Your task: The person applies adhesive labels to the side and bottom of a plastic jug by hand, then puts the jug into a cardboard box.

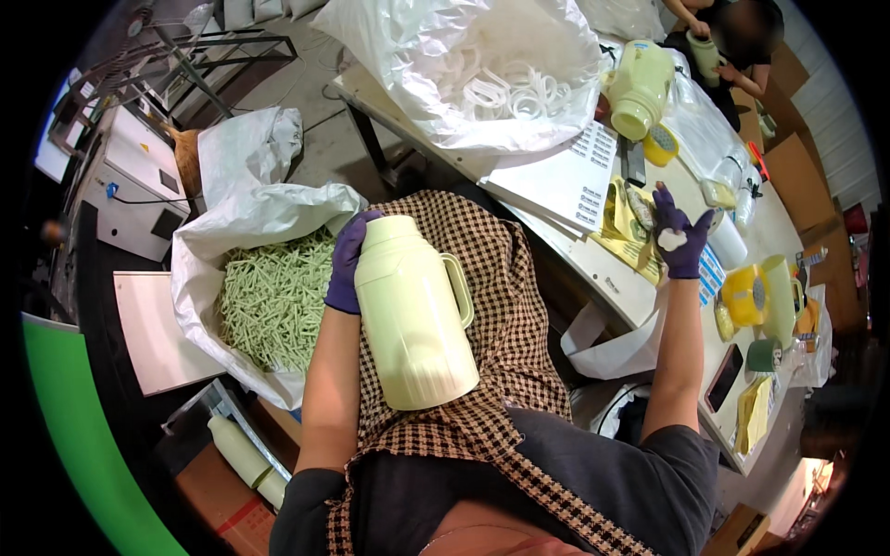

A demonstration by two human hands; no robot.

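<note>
A pale yellow vacuum jug (408, 320) rests over my lap, tilted a little, its side handle to the right. My left hand (349, 264), in a purple glove, is closed on the jug's upper left side. Out to the right, my right hand (681, 239), gloved in the same purple, is at the table's edge with its palm turned up and fingers apart. A white patch shows on that palm; I cannot tell what it is. Nearest this hand are a yellow cloth (626, 230) and a blue-and-white label sheet (711, 275).
A white sack (199, 306) of green plastic strips stands at my left. On the table (603, 283) are a bag of white rings (389, 56), printed sheets (556, 176), another jug (642, 88), yellow tape dispensers (744, 295) and a phone (723, 377). A co-worker (732, 46) handles a jug at the far right.
</note>
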